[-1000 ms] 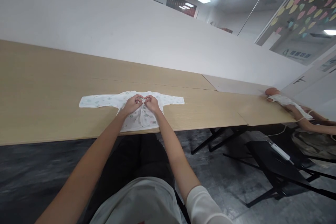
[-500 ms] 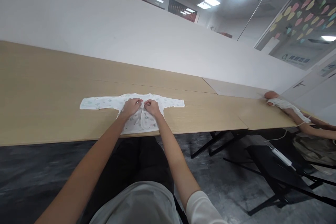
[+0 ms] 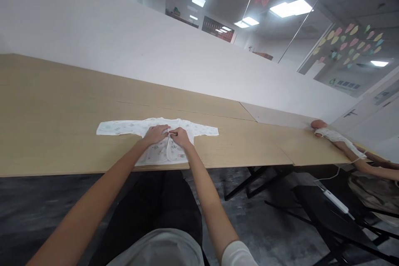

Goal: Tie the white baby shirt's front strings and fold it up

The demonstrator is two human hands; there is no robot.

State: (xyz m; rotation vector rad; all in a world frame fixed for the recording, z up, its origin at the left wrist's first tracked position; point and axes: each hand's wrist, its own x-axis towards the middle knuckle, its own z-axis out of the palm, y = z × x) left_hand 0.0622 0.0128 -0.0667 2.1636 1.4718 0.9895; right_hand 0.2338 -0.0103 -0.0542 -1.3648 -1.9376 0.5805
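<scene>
The shirt [image 3: 162,152] lies at the near edge of the table [image 3: 62,104], the left hand [image 3: 156,134] and right hand [image 3: 181,137] side by side on its middle, with a wall [image 3: 140,54] along the far side, a doll [image 3: 336,138] at the right end, and a power strip [image 3: 336,201] on a chair [image 3: 311,200] at near right.

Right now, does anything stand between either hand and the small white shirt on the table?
Nothing visible does: the left hand and right hand are both on the small white shirt, close together at its front. What lies beneath them is hidden.
</scene>
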